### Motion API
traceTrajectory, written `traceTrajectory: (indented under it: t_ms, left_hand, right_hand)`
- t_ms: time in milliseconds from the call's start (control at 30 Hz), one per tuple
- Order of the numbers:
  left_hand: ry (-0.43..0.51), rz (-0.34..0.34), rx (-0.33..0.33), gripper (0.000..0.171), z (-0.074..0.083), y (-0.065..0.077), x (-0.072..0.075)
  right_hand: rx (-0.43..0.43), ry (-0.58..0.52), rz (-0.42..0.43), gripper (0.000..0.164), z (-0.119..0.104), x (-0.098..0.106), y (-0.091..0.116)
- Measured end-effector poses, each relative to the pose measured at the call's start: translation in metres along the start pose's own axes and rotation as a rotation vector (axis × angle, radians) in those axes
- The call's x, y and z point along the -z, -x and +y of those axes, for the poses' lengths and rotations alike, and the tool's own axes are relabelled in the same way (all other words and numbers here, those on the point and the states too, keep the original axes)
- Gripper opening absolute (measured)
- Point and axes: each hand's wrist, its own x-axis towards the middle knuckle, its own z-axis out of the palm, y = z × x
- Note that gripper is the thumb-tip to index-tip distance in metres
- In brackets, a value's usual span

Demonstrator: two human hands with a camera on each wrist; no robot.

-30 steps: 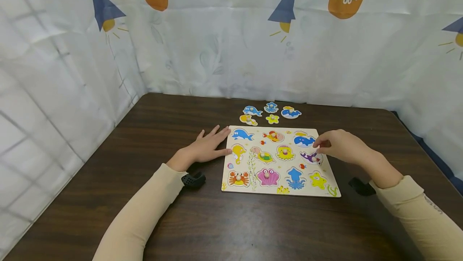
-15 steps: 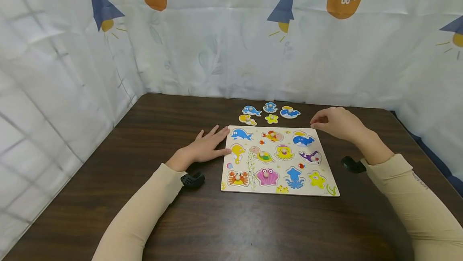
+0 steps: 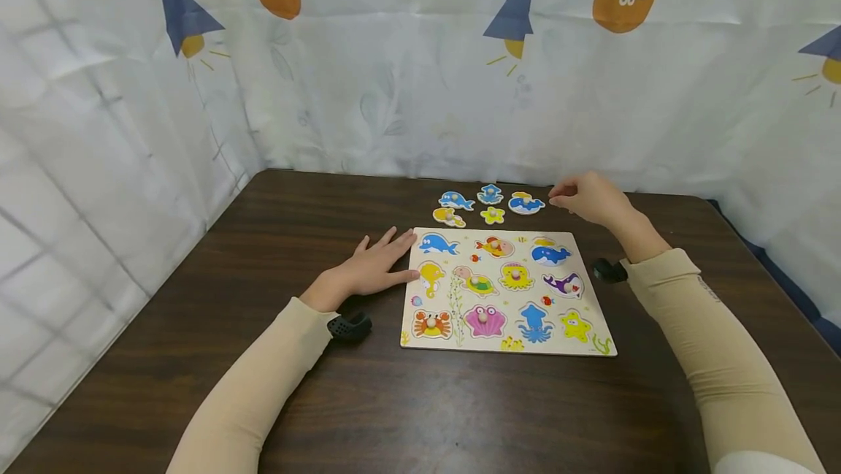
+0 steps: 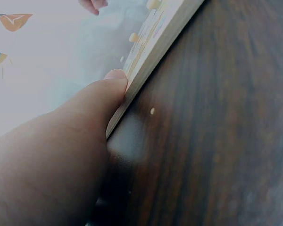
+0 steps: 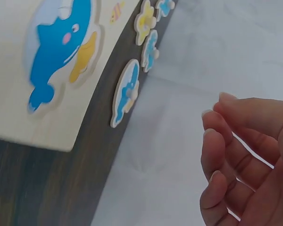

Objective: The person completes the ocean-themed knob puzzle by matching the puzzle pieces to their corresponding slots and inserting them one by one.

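The left hand (image 3: pixel 377 266), fingers spread wide, is touching the pale wooden puzzle board (image 3: pixel 522 298), presumably steadying it on the dark-brown bench (image 3: pixel 420 415). The right hand (image 3: pixel 594 200), fingers narrowed and empty, is hovering beside the blue-and-yellow whale-shaped wooden piece (image 3: pixel 519 206) lying behind the board, knob up, seemingly for pinching.

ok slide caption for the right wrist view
Right hand, holding nothing, near a knobbed whale piece beside the puzzle board.
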Motion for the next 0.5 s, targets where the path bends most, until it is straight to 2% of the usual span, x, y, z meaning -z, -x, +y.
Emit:
traceTrajectory:
  t_ms: [233,367,500]
  left_hand:
    - [0.0,-0.006,-0.004,0.088,-0.001,-0.001,-0.001]
    - [-0.009,-0.004,-0.002,0.088,-0.002,-0.001,-0.001]
    - [-0.003,-0.003,-0.005,0.088,-0.002,-0.001,-0.002]
  right_hand:
    - [-0.037,-0.019,0.023,0.029,-0.001,-0.01,-0.021]
    - [-0.066,-0.006,0.007,0.03,0.002,-0.016,-0.031]
    - [-0.083,-0.043,-0.025,0.03,0.006,-0.018,-0.042]
